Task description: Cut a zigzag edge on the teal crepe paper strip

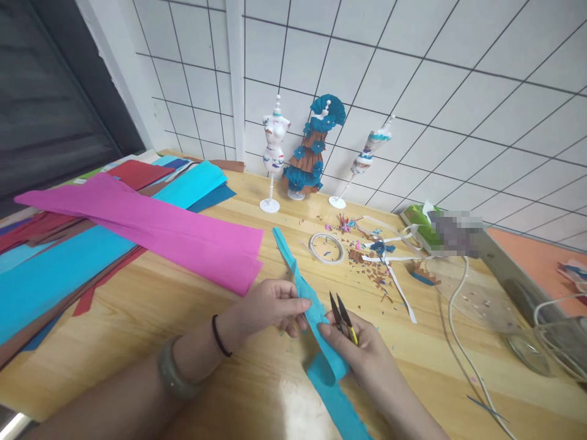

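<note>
A long strip of turquoise crepe paper [308, 294] runs between my two hands above the table. My left hand [270, 308] pinches it between thumb and fingers; a dark hair tie and a bangle circle that wrist. Lower down, my right hand [362, 348] grips the same strip with its thumb. Thread snips [343, 316] with dark blades and a yellow part also rest in my right hand, blades pointing up and apart. The strip's lower end folds over and hangs toward the front, its edge uneven.
Stacked crepe paper sheets, a pink sheet [183, 229] on top, cover the left. Two white mini dress forms [275, 143] flank one in a teal-and-brown paper dress [312, 153]. A tape roll [326, 247], paper scraps [373, 266] and a white cable [452, 311] lie right.
</note>
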`<state>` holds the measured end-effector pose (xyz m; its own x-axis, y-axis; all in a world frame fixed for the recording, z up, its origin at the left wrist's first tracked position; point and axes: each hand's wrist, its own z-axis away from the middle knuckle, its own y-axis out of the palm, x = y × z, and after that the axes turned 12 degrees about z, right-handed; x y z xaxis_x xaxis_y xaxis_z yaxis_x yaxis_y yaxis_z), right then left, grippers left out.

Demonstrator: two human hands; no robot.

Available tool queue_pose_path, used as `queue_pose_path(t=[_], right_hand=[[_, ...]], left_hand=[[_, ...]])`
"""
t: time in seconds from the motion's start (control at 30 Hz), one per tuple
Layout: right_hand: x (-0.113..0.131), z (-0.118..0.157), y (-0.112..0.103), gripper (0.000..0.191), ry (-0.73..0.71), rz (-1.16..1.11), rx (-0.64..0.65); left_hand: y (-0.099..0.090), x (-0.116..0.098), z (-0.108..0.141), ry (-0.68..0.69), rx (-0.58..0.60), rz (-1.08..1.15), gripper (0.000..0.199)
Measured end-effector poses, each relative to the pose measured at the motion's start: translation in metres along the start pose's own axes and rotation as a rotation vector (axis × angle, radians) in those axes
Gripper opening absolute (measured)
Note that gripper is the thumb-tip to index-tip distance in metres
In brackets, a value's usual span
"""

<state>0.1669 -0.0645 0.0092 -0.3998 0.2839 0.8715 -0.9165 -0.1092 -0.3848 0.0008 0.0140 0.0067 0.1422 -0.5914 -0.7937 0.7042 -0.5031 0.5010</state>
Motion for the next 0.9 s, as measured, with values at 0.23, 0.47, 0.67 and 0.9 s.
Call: queue_pose_path(t=[0.23, 0.47, 0.67, 0.9], right_hand=[[0.0, 0.002, 0.012, 0.027, -0.046, 0.05, -0.001], [0.0, 0.003, 0.014, 0.025, -0.036, 0.106, 0.004], [0.0, 0.001, 0.014, 0.025, -0.076, 0.107, 0.027], [0.002, 0.002, 0.005, 0.027, -0.097, 0.027, 0.037]], left_hand=[[0.001, -0.001, 0.0, 0.021, 0.006, 0.126, 0.029], [0.0, -0.001, 0.001, 0.033, 0.019, 0.216, 0.025], [0.003, -0.002, 0.0, 0.024, 0.006, 0.205, 0.027], [0.001, 0.003, -0.001, 0.059, 0.011, 0.152, 0.029]])
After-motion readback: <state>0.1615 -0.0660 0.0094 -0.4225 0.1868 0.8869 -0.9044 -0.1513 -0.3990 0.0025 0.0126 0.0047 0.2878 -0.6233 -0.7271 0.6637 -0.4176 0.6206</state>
